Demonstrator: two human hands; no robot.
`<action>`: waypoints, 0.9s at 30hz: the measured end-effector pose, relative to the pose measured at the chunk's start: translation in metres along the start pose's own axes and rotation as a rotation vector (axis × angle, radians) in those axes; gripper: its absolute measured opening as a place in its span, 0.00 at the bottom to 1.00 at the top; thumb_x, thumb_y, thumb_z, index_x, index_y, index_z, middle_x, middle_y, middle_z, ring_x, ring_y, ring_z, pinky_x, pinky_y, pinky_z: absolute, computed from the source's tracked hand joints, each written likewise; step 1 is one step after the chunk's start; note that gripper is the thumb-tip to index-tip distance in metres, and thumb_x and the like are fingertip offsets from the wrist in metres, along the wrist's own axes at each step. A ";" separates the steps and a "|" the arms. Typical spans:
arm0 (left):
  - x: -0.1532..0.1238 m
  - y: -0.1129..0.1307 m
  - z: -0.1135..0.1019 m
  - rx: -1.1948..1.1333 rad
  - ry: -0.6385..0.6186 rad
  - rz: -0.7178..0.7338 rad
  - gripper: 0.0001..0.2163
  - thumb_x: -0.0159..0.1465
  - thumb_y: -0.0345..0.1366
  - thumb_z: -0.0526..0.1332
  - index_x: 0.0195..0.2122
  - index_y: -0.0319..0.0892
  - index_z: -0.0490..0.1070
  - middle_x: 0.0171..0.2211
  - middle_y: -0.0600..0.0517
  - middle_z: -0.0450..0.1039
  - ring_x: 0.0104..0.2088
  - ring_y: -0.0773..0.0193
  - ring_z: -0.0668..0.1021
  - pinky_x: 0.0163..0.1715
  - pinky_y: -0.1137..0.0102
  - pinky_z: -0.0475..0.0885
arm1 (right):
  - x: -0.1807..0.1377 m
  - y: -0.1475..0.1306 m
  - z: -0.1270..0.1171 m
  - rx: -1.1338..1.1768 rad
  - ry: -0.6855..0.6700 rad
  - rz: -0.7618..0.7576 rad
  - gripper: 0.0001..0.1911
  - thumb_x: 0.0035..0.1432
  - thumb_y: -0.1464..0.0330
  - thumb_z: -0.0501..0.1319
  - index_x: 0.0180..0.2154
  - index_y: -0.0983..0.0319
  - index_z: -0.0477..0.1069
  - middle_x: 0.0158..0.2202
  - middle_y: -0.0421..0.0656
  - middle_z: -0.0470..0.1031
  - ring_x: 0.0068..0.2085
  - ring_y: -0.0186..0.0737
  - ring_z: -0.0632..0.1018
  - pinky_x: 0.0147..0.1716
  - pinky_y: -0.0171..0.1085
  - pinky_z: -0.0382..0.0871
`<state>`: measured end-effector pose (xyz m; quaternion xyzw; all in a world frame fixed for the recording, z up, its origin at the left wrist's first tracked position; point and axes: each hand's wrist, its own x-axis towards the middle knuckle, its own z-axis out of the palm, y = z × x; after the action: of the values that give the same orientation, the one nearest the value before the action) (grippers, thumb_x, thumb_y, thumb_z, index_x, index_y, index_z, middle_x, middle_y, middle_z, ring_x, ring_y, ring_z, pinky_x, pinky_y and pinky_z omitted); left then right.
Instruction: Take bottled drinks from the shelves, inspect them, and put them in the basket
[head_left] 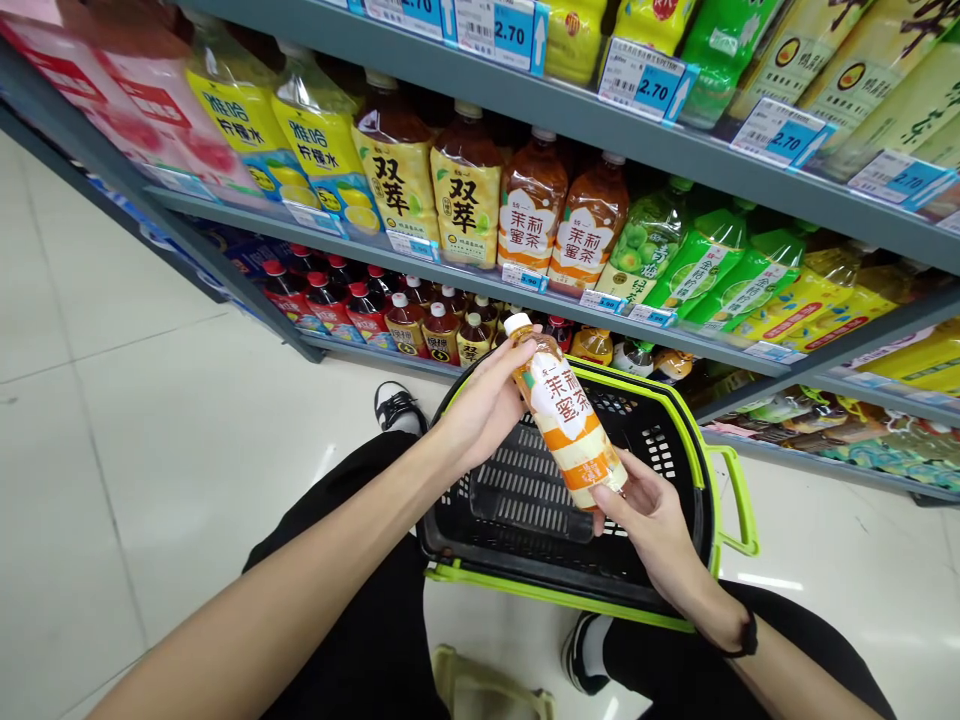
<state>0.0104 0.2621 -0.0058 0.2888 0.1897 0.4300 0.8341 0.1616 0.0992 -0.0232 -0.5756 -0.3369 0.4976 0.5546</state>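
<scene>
I hold an orange-and-white labelled tea bottle [566, 415] with a white cap, tilted, above a black shopping basket [679, 560] with lime-green trim. My left hand [484, 405] grips the bottle's upper part near the cap. My right hand [649, 510] supports its bottom end with curled fingers. Nothing lies in the basket, which rests between my knees on the floor.
Store shelves [525, 100] in front carry rows of bottled drinks, including matching tea bottles [559, 215], yellow-labelled bottles [397, 170] and green ones [705, 260]. Red-capped bottles [360, 300] fill the lower shelf. Light tiled floor [150, 400] spreads to the left. Green basket handle [739, 500] sticks out right.
</scene>
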 end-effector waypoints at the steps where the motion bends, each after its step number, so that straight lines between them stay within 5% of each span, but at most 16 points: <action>1: 0.000 0.001 0.001 -0.011 -0.008 -0.005 0.13 0.66 0.38 0.67 0.52 0.45 0.77 0.48 0.49 0.78 0.50 0.58 0.77 0.56 0.61 0.68 | 0.000 0.000 0.000 0.009 0.011 -0.001 0.29 0.51 0.60 0.77 0.51 0.62 0.75 0.40 0.45 0.80 0.27 0.33 0.74 0.21 0.33 0.75; 12: -0.001 0.006 0.001 -0.029 -0.008 0.006 0.10 0.64 0.34 0.67 0.46 0.43 0.77 0.44 0.52 0.78 0.45 0.62 0.76 0.49 0.65 0.71 | -0.004 -0.004 0.001 0.149 -0.114 0.059 0.20 0.62 0.58 0.69 0.50 0.61 0.73 0.36 0.44 0.80 0.27 0.34 0.76 0.22 0.33 0.75; 17: -0.001 0.007 0.002 -0.005 -0.009 0.009 0.13 0.62 0.35 0.68 0.49 0.44 0.76 0.45 0.51 0.78 0.45 0.61 0.76 0.49 0.65 0.71 | -0.006 -0.002 0.002 0.270 -0.191 0.089 0.16 0.66 0.58 0.64 0.49 0.62 0.75 0.39 0.49 0.81 0.37 0.44 0.82 0.21 0.32 0.74; 27: -0.002 0.004 0.003 0.044 0.032 0.042 0.14 0.62 0.36 0.70 0.48 0.44 0.77 0.44 0.52 0.79 0.45 0.62 0.78 0.50 0.66 0.70 | -0.004 -0.006 0.001 0.403 -0.283 0.195 0.26 0.73 0.53 0.52 0.53 0.65 0.77 0.43 0.55 0.82 0.34 0.44 0.81 0.20 0.32 0.74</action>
<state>0.0078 0.2613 -0.0008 0.3042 0.2064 0.4478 0.8151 0.1603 0.0963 -0.0168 -0.4080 -0.2481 0.6812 0.5549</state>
